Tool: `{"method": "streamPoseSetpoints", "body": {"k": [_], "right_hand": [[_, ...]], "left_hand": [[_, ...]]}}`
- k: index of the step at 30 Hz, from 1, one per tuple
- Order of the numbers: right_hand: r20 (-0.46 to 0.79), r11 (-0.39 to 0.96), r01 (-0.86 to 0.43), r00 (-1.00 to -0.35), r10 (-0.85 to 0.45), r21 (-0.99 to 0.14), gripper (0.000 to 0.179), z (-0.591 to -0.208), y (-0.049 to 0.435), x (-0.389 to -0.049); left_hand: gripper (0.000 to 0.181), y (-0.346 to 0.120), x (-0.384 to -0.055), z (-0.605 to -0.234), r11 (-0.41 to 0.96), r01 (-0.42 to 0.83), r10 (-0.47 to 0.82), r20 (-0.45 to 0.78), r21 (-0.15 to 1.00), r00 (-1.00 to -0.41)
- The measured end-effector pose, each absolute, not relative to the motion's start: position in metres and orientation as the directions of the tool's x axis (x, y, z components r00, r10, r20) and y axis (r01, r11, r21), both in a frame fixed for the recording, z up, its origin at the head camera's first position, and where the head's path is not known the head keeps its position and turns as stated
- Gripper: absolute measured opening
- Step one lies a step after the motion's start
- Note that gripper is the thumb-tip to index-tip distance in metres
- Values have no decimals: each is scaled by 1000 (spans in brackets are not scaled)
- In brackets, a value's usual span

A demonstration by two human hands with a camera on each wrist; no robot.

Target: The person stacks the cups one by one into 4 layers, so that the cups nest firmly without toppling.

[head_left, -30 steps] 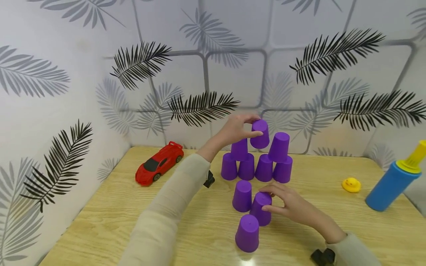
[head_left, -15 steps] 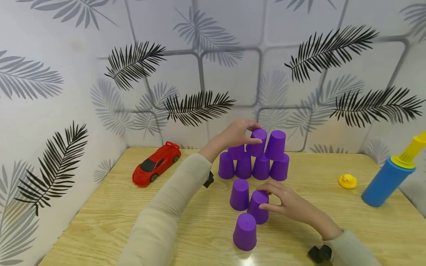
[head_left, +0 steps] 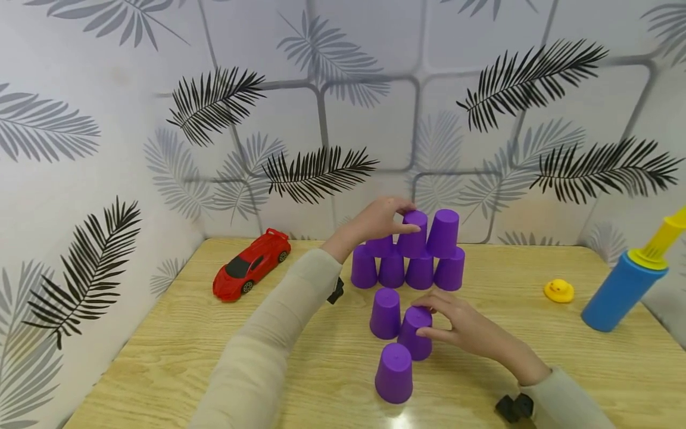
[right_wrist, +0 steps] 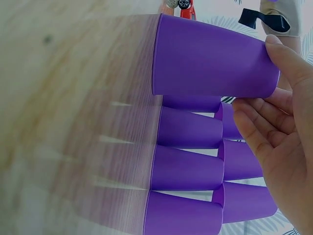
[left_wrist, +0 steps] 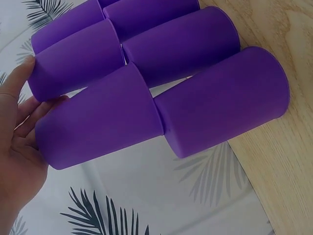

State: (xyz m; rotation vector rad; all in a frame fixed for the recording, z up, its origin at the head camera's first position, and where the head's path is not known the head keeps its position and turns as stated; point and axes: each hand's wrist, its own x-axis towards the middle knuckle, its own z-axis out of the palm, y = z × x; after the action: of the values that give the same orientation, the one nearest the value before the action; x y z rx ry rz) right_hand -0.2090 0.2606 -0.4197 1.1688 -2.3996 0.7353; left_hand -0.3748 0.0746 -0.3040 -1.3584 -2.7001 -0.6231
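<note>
Purple cups stand upside down in two tiers at the back of the table, a bottom row of several and three above. My left hand pinches the middle upper cup between thumb and fingers; it rests across two lower cups, between the left upper cup and the right upper cup. Closer in, three purple cups stand on the table. My right hand grips the middle one of these, a cup, by its base end. A cup is behind it and another cup in front.
A red toy car is at the back left of the wooden table. On the right are a yellow rubber duck and a blue pump with a yellow top. A patterned wall borders the table behind.
My left hand has lowered its cup from above the stack into the gap between the two outer upper cups. The right hand has kept its hold on the same cup.
</note>
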Motion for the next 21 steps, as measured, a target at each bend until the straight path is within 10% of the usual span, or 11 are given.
{"method": "streamPoseSetpoints", "body": {"k": [21], "right_hand": [[541, 514, -810, -576, -613, -280, 39, -421, 261, -210]], "left_hand": [[55, 69, -378, -310, 582, 739, 699, 256, 340, -668]]}}
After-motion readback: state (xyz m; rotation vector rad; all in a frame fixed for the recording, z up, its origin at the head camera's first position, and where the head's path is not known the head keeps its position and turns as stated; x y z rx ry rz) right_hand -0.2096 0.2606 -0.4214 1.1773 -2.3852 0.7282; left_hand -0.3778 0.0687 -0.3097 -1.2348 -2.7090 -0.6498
